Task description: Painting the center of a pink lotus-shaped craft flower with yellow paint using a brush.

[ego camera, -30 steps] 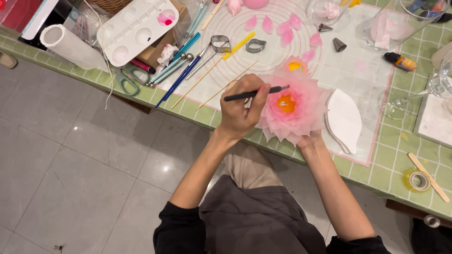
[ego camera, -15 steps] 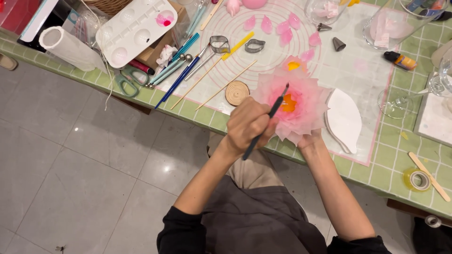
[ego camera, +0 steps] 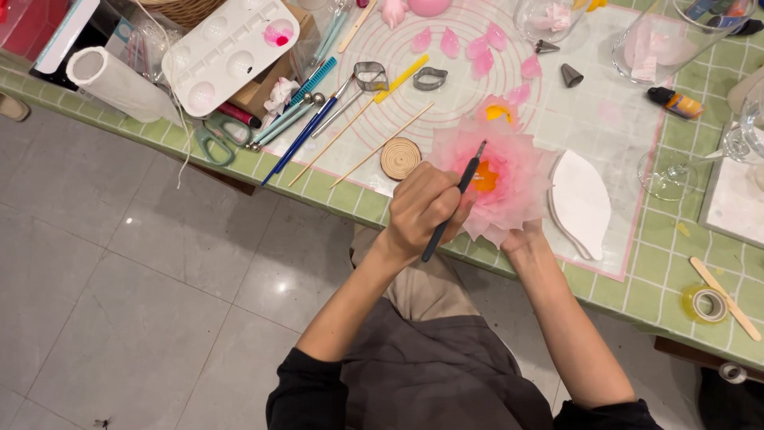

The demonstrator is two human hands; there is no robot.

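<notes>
A pink layered flower [ego camera: 517,187] with an orange centre is held above the table's near edge. My right hand [ego camera: 521,237] supports it from beneath and is mostly hidden by the petals. My left hand [ego camera: 422,209] grips a thin dark brush [ego camera: 455,203], whose tip touches the orange centre. A small round wooden disc [ego camera: 400,158] lies on the mat just left of the flower. Loose pink petals [ego camera: 481,44] are scattered farther back on the white silicone mat [ego camera: 454,103].
White leaf-shaped pieces [ego camera: 583,203] lie to the right of the flower. A white palette [ego camera: 231,49], green scissors [ego camera: 213,137], modelling tools [ego camera: 306,127], metal cutters [ego camera: 370,76] and a paper roll [ego camera: 111,80] fill the left. At the right are a tape roll [ego camera: 705,303], a small bottle [ego camera: 675,102] and a glass [ego camera: 676,171].
My left hand turned the brush from lying level across the flower to a steep angle, tip on the orange centre. The hand shifted, uncovering the wooden disc.
</notes>
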